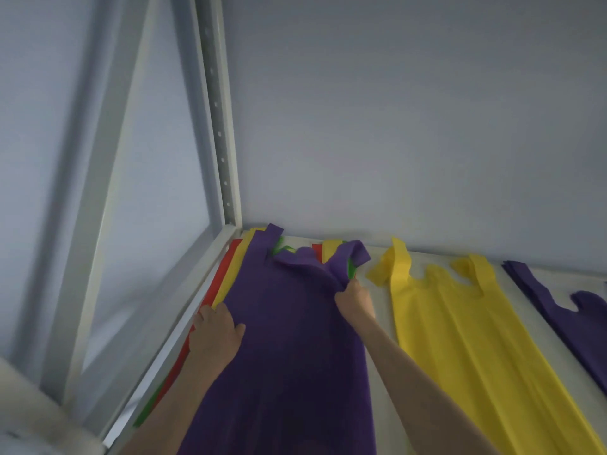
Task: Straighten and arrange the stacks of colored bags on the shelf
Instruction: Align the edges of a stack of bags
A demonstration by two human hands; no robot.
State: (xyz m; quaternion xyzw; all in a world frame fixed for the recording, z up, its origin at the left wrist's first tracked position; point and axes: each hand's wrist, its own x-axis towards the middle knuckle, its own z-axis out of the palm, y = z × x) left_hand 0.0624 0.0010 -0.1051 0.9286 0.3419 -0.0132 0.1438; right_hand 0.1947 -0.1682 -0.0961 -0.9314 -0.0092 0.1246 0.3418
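Note:
A purple bag point(289, 339) lies on top of a mixed stack at the shelf's left end, with red, yellow and green bag edges point(226, 277) peeking out beneath it. My left hand point(215, 333) presses on the stack's left edge, fingers curled over the purple and yellow layers. My right hand point(354, 298) pinches the purple bag's right side just below its crumpled handle point(358, 254). To the right lies a yellow stack point(466, 339) with a folded left handle. A second purple stack point(571, 320) sits at the far right, partly cut off.
The white shelf board point(382, 323) shows in strips between the stacks. A perforated metal upright point(218, 126) and the shelf's side rail point(184, 326) border the left stack. A grey wall point(410, 126) stands right behind the handles.

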